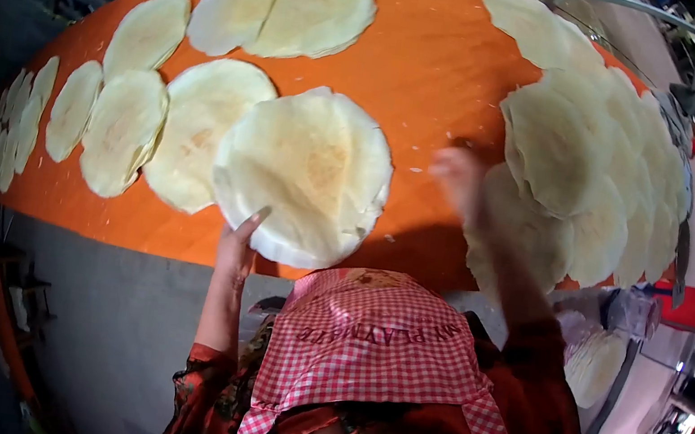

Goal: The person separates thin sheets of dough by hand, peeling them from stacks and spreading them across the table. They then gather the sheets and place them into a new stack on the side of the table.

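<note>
Head view — flatbread stack [309, 170], near edge in left hand [238, 243], right hand [460, 178] apart

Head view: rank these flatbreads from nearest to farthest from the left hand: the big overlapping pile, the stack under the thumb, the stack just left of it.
1. Thumbed stack: touching the left hand.
2. Neighboring stack: just left of that.
3. Overlapping pile: far right.

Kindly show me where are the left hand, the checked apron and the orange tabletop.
Left hand [236, 251]: head view, middle of the hand.
Checked apron [378, 369]: head view, middle of its front.
Orange tabletop [436, 31]: head view, bare far part.
</note>
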The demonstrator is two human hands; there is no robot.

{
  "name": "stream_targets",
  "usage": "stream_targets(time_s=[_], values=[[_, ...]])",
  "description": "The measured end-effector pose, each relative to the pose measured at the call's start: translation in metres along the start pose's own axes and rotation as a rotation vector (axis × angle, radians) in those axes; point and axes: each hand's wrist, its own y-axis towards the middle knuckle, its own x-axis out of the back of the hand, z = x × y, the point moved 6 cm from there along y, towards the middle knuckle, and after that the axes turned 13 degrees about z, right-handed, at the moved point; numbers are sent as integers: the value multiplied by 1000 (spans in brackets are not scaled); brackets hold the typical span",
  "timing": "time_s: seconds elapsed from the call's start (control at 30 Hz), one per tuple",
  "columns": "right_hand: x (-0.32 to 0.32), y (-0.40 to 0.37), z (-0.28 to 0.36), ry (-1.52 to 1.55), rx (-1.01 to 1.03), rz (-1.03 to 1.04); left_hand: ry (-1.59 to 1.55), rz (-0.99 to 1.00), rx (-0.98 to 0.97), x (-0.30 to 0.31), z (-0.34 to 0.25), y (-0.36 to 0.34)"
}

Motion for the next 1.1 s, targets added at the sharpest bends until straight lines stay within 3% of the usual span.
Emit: stream_targets(time_s=[0.07,0.1,0.13,0.17,0.27,0.3,0.33,0.4,0.5,0.63,0.77,0.93,0.97,1.0,1.03,1.07,1.1], values=[[-144,19,71,-150,-187,353,33,14,-20,-3,-2,4],[-194,25,71,-354,-77,460,57,29,-24,-7,-3,3],[-226,31,93,-382,-177,608,81,49,-25,-12,-4,3],[-249,32,87,-534,-92,544,78,39,-44,-18,-9,1],[-269,39,65,-667,-274,588,65,40,-60,3,4,7],[-271,41,69,-715,-437,727,13,139,-16,4,8,4],[-270,43,61,-807,-361,661,-84,143,2,7,12,1],[-262,54,50,-681,-266,553,-279,158,31,6,14,-6],[-271,63,100,-925,-12,522,-281,167,21,16,23,-4],[-309,39,91,-911,-209,732,-261,137,14,8,24,-7],[-307,38,93,-821,-174,536,-190,101,-68,9,26,3],[-293,57,88,-794,-439,509,125,-1,-130,6,31,14],[-282,67,86,-830,-467,538,183,-103,-175,8,26,13],[-267,79,83,-864,-495,567,124,-138,-105,19,33,16],[-230,99,55,-797,-398,462,65,-170,-34,38,42,21],[-181,125,18,-532,-487,479,8,-201,40,54,53,25],[-105,167,-53,-593,-348,224,-62,-240,-38,62,55,28]])
